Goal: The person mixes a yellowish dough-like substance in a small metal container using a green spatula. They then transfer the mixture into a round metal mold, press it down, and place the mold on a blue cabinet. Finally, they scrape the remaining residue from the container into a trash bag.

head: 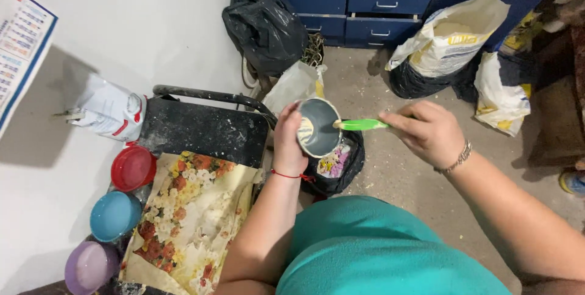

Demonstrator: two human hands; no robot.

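My left hand point(288, 139) grips a small grey-blue bowl point(318, 127), tilted on its side with a smear of pale paste inside. My right hand point(429, 131) holds a green spatula point(361, 125) by its handle; its blade reaches into the bowl's mouth. Bowl and spatula hang over an open black bag point(347, 167) on the floor with coloured scraps inside. A red thread circles my left wrist and a metal bracelet my right.
A black stool point(201, 127) with a flowered cloth point(186, 222) stands at left. Beside it sit a red bowl point(133, 167), a blue bowl point(115, 215) and a purple bowl point(90, 266). Blue drawers point(378, 2), a black sack point(265, 24) and white sacks point(451, 36) line the back.
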